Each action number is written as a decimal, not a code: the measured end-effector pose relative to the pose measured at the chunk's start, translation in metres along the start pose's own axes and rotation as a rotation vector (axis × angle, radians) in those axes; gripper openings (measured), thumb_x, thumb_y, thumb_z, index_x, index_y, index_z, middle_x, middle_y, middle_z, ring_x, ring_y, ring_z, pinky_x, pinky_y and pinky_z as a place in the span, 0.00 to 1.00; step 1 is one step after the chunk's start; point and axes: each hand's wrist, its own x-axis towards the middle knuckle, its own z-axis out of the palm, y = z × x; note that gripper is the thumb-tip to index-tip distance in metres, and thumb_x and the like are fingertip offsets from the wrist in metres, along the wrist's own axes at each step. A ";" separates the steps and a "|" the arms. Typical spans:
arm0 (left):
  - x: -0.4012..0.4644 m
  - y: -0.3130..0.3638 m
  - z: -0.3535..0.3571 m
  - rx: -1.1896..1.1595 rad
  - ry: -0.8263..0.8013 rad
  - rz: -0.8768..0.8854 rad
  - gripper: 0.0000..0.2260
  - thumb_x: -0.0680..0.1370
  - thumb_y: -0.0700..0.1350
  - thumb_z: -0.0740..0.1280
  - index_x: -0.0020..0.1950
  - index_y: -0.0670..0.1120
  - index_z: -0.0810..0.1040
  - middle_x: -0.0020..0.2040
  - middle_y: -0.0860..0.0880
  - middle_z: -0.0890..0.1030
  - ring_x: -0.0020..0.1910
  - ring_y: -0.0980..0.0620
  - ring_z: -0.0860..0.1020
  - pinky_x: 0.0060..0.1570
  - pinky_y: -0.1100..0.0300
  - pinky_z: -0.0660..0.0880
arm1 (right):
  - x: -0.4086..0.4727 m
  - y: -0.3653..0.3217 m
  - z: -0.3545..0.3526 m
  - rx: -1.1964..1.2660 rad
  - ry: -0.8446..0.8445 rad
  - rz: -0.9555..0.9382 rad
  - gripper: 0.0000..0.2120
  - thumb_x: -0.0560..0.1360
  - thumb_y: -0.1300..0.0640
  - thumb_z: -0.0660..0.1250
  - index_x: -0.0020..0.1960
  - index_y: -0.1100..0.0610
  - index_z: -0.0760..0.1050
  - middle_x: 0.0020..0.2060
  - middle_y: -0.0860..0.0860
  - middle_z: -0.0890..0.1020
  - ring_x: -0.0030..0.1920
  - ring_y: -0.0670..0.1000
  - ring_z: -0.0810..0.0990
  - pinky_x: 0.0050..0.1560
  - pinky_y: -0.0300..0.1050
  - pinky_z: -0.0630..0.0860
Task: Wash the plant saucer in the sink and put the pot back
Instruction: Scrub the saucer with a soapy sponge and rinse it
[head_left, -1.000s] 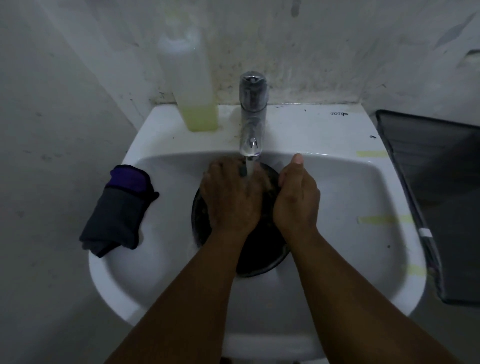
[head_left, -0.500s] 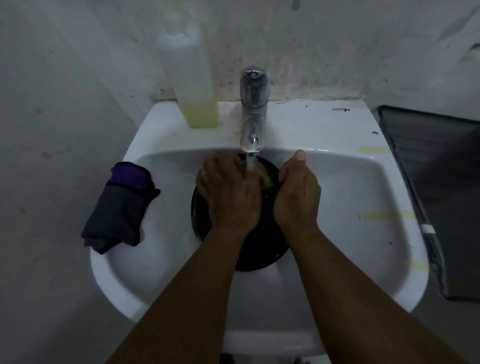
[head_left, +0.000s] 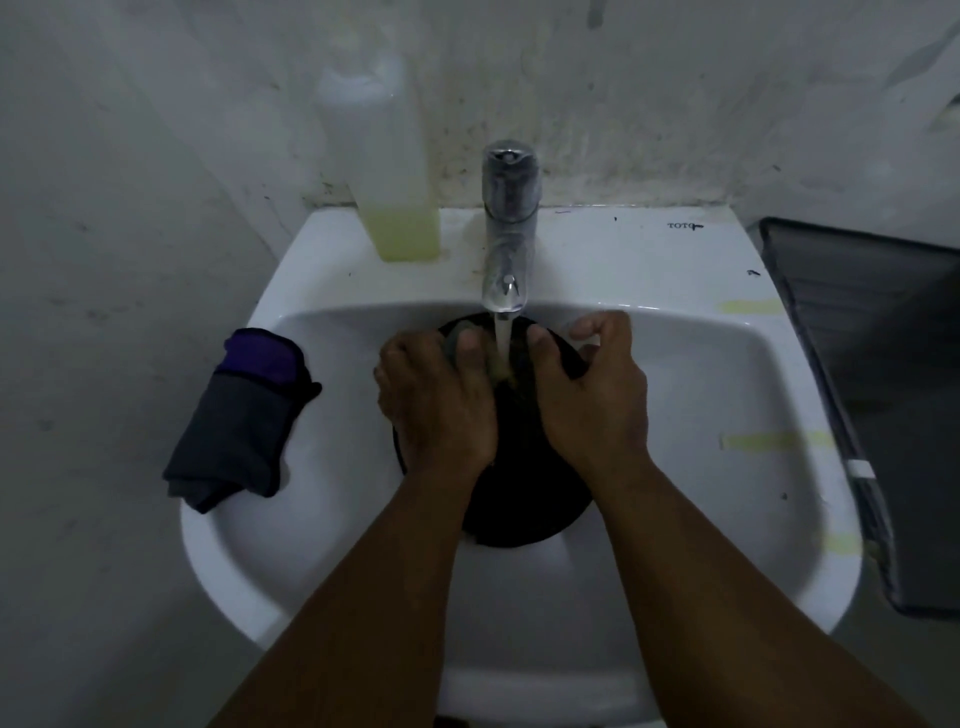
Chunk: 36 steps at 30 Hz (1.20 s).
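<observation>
The saucer (head_left: 524, 499) is round, flat and black, and it lies in the bowl of the white sink (head_left: 691, 395), right under the tap (head_left: 506, 228). Water runs from the tap onto it between the two hands. The left hand (head_left: 434, 400) lies on the saucer's left part with fingers curled round a small grey sponge (head_left: 457, 335). The right hand (head_left: 592, 395) grips the saucer's far right rim, thumb on top and fingers curled over the edge. The saucer's near rim shows bare between the arms. White bowl shows all round the saucer, more on the right than on the left. There is one saucer, one tap, one bottle (head_left: 395, 171) with a little yellow liquid on the back ledge, one folded dark cloth (head_left: 241, 421) on the sink's left rim, and one dark bin (head_left: 883, 395) just beside the sink's right edge.
</observation>
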 end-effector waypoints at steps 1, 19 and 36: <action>0.000 -0.001 -0.001 -0.008 -0.016 -0.002 0.30 0.79 0.64 0.47 0.61 0.42 0.72 0.63 0.40 0.72 0.64 0.40 0.69 0.65 0.47 0.63 | 0.000 0.000 -0.001 -0.029 -0.018 0.009 0.15 0.77 0.37 0.68 0.55 0.47 0.71 0.37 0.43 0.79 0.38 0.40 0.78 0.36 0.35 0.71; -0.010 -0.009 0.009 0.044 -0.029 0.193 0.21 0.82 0.55 0.55 0.57 0.39 0.75 0.58 0.37 0.76 0.57 0.35 0.74 0.59 0.40 0.71 | 0.008 0.007 0.003 -0.178 -0.086 0.068 0.26 0.75 0.32 0.66 0.38 0.56 0.75 0.33 0.48 0.80 0.32 0.44 0.77 0.28 0.30 0.68; -0.006 0.002 0.008 0.059 0.038 0.223 0.19 0.83 0.56 0.54 0.61 0.42 0.71 0.60 0.37 0.75 0.60 0.36 0.72 0.63 0.39 0.67 | 0.005 0.008 0.006 -0.188 -0.029 0.058 0.25 0.83 0.40 0.58 0.36 0.57 0.71 0.32 0.50 0.77 0.32 0.44 0.74 0.28 0.31 0.64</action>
